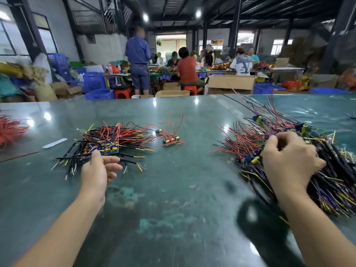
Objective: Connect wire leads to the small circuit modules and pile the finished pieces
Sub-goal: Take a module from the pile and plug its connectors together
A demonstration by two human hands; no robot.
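Two heaps of wired modules lie on the green table (173, 189) in the head view, and everything here is placed against the left pile (107, 140). That pile sits just beyond the left hand (97, 170); its black sleeved leads run mostly toward the person and leftward, ending in yellow and purple tips, while its red wires lie across, pointing right. The left hand is at the pile's near edge, thumb tip touching the leads, fingers relaxed and spread apart, gripping nothing.

Just right of the pile lie two or three loose modules (170, 140), red wires curling up and away from them; the exact count is unclear. Well to the pile's right spreads the larger right heap (331, 180), its black leads running toward the person, its red wires fanning back toward the left pile. The right hand (289, 162) rests on this heap with fingers curled down into the wires; motion blur hides whether they actually pinch a piece.

Left of the pile lie one white strip (54, 143) and, at the table's edge, a bundle of red wires (10, 130).
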